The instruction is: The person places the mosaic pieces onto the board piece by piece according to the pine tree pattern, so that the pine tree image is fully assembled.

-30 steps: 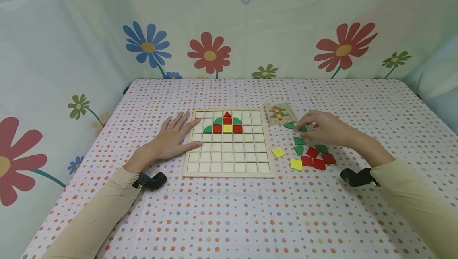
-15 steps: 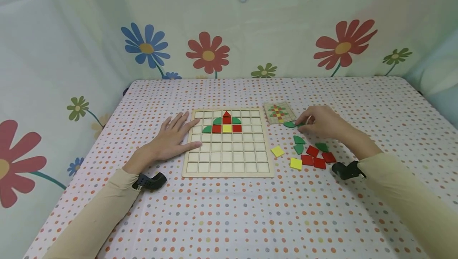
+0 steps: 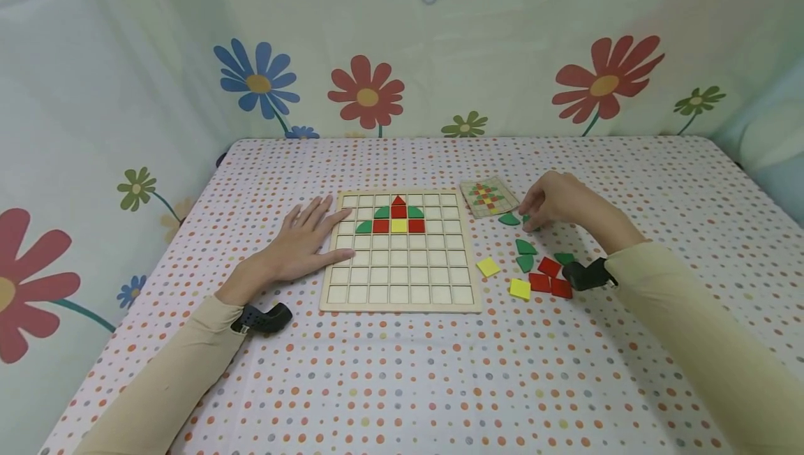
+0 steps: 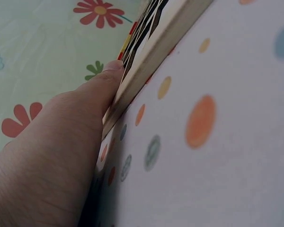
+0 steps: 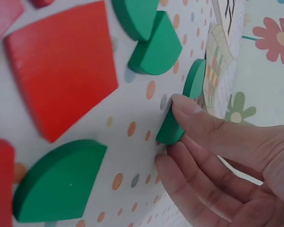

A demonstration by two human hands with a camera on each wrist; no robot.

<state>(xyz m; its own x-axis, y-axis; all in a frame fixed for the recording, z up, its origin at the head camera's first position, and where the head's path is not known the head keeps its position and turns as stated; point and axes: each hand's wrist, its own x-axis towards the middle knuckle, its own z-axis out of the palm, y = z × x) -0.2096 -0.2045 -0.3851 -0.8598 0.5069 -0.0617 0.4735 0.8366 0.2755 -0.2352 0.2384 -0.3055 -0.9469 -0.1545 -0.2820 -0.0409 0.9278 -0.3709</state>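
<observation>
A wooden grid board (image 3: 402, 301) lies on the table, with red, green and yellow tiles set in its upper cells. My left hand (image 3: 301, 242) rests at the board's left edge, fingers spread and straight; its thumb (image 4: 102, 87) touches the frame in the left wrist view. To the right of the board, my right hand (image 3: 559, 200) pinches a green quarter-circle tile (image 5: 171, 128) between thumb and fingers, close to the tabletop. Another green quarter-circle tile (image 3: 509, 219) lies just left of those fingertips. Beside them is a pattern card (image 3: 474, 205), slightly tilted, showing a coloured tree-like figure.
Loose tiles lie below the right hand: green quarter-circles (image 3: 525, 247), several red squares (image 3: 540, 282), and two yellow squares (image 3: 519, 289). A dark wrist camera (image 3: 587, 274) hangs over part of this group. Dotted cloth (image 3: 402, 385) covers the table, with a flowered backdrop (image 3: 502, 43) behind.
My right hand has moved slightly away from me, its fingers closing on the green quarter-circle tile. The pattern card has turned a little. The left hand stays in place.
</observation>
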